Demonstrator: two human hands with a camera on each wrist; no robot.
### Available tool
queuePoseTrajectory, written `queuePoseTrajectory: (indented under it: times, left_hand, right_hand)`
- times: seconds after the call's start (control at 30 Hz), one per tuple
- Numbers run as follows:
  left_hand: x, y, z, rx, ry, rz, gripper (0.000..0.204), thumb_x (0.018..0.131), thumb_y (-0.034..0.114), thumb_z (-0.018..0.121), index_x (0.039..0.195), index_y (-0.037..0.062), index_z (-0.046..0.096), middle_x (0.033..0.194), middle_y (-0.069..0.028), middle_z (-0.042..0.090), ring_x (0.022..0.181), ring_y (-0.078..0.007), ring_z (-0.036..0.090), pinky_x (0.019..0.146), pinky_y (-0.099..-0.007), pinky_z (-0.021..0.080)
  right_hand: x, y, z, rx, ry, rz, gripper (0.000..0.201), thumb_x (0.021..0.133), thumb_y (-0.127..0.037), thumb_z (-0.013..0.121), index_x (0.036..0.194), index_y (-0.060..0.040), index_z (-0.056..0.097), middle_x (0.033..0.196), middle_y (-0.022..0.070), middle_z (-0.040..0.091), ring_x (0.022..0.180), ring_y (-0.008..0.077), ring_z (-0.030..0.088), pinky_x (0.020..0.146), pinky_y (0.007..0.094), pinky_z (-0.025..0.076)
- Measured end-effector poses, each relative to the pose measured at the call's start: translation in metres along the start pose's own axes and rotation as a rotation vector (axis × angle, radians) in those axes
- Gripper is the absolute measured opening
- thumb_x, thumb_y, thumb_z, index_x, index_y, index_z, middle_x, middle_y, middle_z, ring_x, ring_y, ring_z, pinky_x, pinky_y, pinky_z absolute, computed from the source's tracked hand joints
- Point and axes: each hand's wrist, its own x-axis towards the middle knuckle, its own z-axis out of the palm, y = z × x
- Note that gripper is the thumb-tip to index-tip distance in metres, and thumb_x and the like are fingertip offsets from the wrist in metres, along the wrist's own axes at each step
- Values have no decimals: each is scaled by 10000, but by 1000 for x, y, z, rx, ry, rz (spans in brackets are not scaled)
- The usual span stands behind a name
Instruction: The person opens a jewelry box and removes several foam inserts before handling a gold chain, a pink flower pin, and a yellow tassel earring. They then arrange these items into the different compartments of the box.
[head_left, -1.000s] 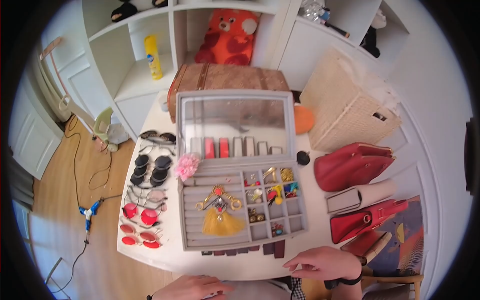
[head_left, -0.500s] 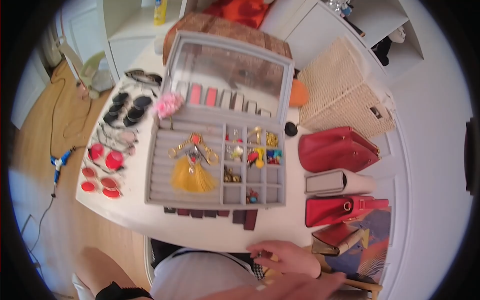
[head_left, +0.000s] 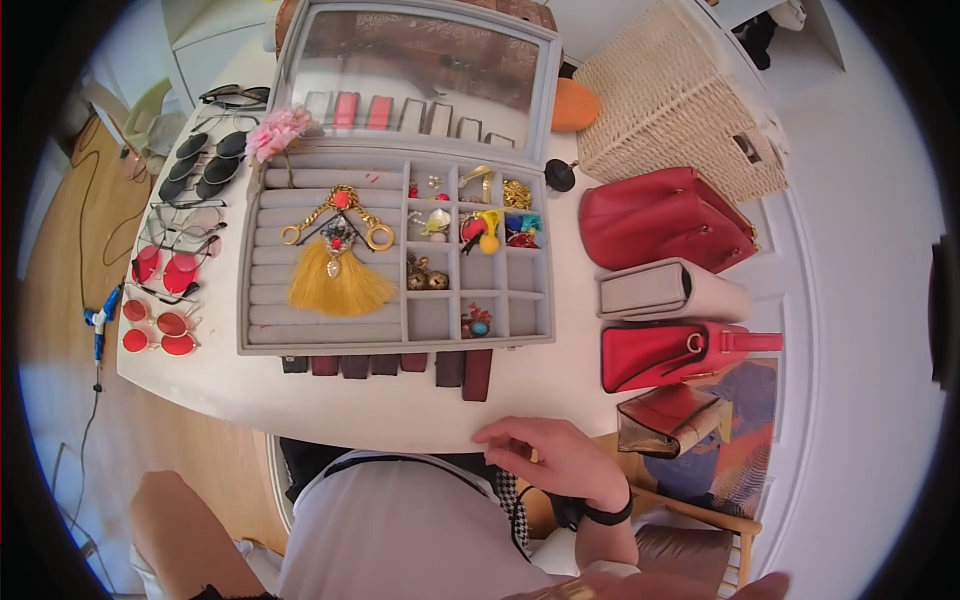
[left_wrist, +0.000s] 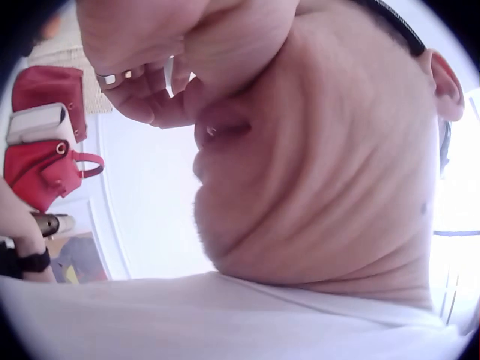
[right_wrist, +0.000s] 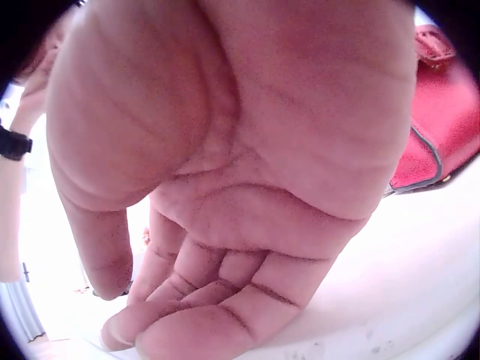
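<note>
My right hand (head_left: 550,455) rests at the table's front edge, fingers loosely bent with nothing in them; its bare palm (right_wrist: 247,172) fills the right wrist view. My left hand (left_wrist: 150,37), with rings on it, is raised to the person's face, fingers loosely bent. Only a blurred part of it shows at the bottom of the head view. Beyond the right hand stands an open grey jewellery box (head_left: 400,349) with a mirrored lid (head_left: 415,75). A necklace with a yellow tassel (head_left: 340,280) lies on its ring rolls, and earrings and trinkets fill several compartments.
Rows of sunglasses (head_left: 180,272) line the table's left side. Handbags (head_left: 665,220) stand along the right, before a woven basket (head_left: 670,100). Small dark cases (head_left: 477,375) lie in front of the box. A pink flower (head_left: 278,135) sits at its left corner.
The head view has tilted down and shifted. My left hand has gone from the table's front edge up to the face. My right hand stays near the table edge.
</note>
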Motion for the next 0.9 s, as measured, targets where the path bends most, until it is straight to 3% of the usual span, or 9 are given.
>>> queuePoseTrajectory:
  times: [0.07,0.17,0.3,0.4,0.47,0.57,0.7,0.77,0.9]
  left_hand:
    - [6,12,-20,20,-205,-128,526,939,49,720,1427,-89,577,1130,-171,632,975,-265,633,863,-325,527]
    - [-13,-16,3,-227,11,-172,543,945,61,730,1431,-108,556,1125,-180,631,962,-279,617,861,-345,522]
    - [-10,-14,2,-136,-6,-87,540,954,8,676,1454,-119,518,1099,-185,618,958,-293,610,861,-357,519]
    - [-15,-20,1,-364,-99,-252,567,954,-44,602,1497,-110,456,1103,-197,604,960,-304,597,873,-371,510]
    - [2,-13,-16,-267,-338,-420,601,940,-62,551,1521,-106,405,1110,-210,599,1002,-328,605,884,-401,501]
    - [7,-27,-15,-144,-478,-398,565,952,-24,558,1492,-104,414,1097,-216,597,1047,-351,615,891,-419,499]
    - [2,-41,-2,-109,-93,-103,527,950,3,566,1449,-106,433,1071,-226,591,1024,-376,628,854,-434,509]
    - [19,-18,-8,-133,-506,-407,575,943,12,568,1474,-122,396,1081,-240,591,976,-386,633,831,-435,523]
    - [13,-26,-26,-171,-460,-415,744,907,37,586,1563,-149,291,1092,-268,583,940,-398,631,799,-430,519]
  right_hand:
    - [3,0,2,-12,-26,67,249,1008,-158,730,1245,-82,715,943,72,780,821,202,757,749,315,582]
    - [3,4,6,57,-15,118,244,1018,-142,716,1251,-74,711,932,70,785,815,182,762,757,304,585]
    - [5,3,4,103,-20,113,218,1028,-128,701,1236,-65,708,929,65,789,821,173,769,763,302,588]
    - [6,0,3,80,-32,125,187,1054,-78,686,1231,-23,712,950,72,769,886,133,774,787,272,592]
    - [7,0,5,83,-32,129,185,1058,-75,679,1231,-20,709,946,67,768,881,135,776,780,272,591]
    - [8,-1,6,109,0,147,173,1060,-61,669,1222,-11,707,927,56,769,872,136,780,759,268,587]
    - [9,2,7,175,19,197,147,1054,-98,689,1179,-27,720,902,69,777,856,133,798,746,269,601]
    - [12,1,8,179,38,233,145,1049,-98,695,1170,-23,726,874,60,777,827,125,795,736,254,593]
    - [12,1,3,145,43,211,147,1044,-54,677,1175,-5,721,866,61,795,762,83,723,631,234,521]
